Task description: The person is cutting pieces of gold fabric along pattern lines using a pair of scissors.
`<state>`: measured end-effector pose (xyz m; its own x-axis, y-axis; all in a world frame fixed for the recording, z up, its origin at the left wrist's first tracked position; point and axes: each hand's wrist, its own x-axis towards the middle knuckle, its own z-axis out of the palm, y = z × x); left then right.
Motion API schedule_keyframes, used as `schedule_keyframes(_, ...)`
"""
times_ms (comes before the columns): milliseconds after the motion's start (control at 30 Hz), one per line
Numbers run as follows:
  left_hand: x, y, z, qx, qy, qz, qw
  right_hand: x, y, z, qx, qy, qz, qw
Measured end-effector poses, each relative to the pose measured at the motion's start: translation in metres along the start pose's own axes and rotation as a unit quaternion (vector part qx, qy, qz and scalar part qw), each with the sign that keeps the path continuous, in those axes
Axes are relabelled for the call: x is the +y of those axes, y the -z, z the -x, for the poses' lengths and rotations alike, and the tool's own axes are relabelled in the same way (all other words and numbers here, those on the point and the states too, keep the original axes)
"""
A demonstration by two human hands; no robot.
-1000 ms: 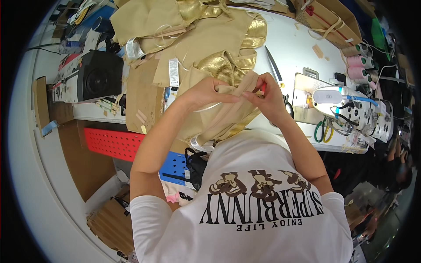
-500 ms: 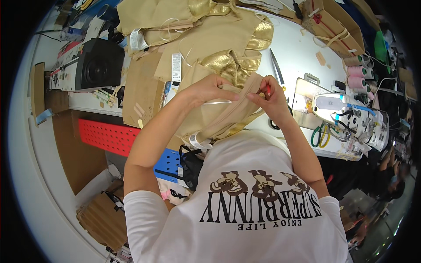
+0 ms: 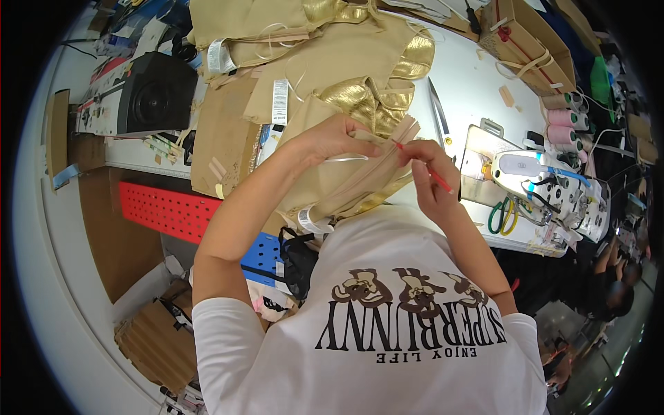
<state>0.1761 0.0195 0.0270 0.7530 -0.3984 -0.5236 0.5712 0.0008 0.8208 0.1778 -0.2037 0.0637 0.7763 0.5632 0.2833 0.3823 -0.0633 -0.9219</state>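
Observation:
Pinched in my left hand (image 3: 340, 138) is a beige garment (image 3: 332, 181) with shiny gold panels. A pinkish-beige zipper tape (image 3: 370, 170) runs down its edge toward my body. My right hand (image 3: 434, 176) grips a slim red pencil-like tool (image 3: 440, 181). Its tip meets the zipper tape near its upper end, close to my left fingertips; whether it touches cannot be made out. A white care label (image 3: 311, 221) hangs at the garment's lower end. Beyond my hands lie more beige and gold garments (image 3: 353, 55), one with a long white label (image 3: 279, 102).
To the right stands a white sewing machine (image 3: 522, 164), with green- and yellow-handled scissors (image 3: 503, 216) beside it. Pink thread spools (image 3: 561, 126) and a cardboard box (image 3: 526, 41) sit farther back. A metal blade (image 3: 438, 105) lies behind my right hand. A black speaker (image 3: 155, 97) stands left.
My right hand has let go of the zipper tape's edge and drawn back slightly. The red tool has swung round so its tip points at the tape. My left hand keeps its pinch.

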Motion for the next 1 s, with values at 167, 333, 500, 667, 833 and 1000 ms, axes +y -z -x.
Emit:
schedule_keyframes(167,0.002,-0.001,0.002,-0.005,0.007,-0.008,1.0,0.007,-0.004,0.003,-0.011,0.026,0.051,0.998)
schedule_keyframes(333,0.007,-0.005,0.005,0.002,0.001,0.0,1.0,0.016,-0.004,0.002,-0.015,0.085,0.076,0.993)
schedule_keyframes(500,0.008,-0.006,0.007,0.006,-0.002,-0.003,1.0,0.013,-0.006,0.001,-0.009,0.07,0.083,0.994)
schedule_keyframes(667,0.01,-0.007,0.007,0.011,-0.003,-0.006,1.0,0.016,-0.006,0.0,-0.008,0.084,0.093,0.992)
schedule_keyframes(833,0.01,-0.007,0.007,0.01,0.0,-0.011,1.0,0.014,-0.006,-0.001,-0.009,0.074,0.096,0.993)
schedule_keyframes(1000,0.01,-0.008,0.007,0.015,0.001,-0.01,1.0,0.014,-0.006,-0.002,-0.017,0.066,0.114,0.991)
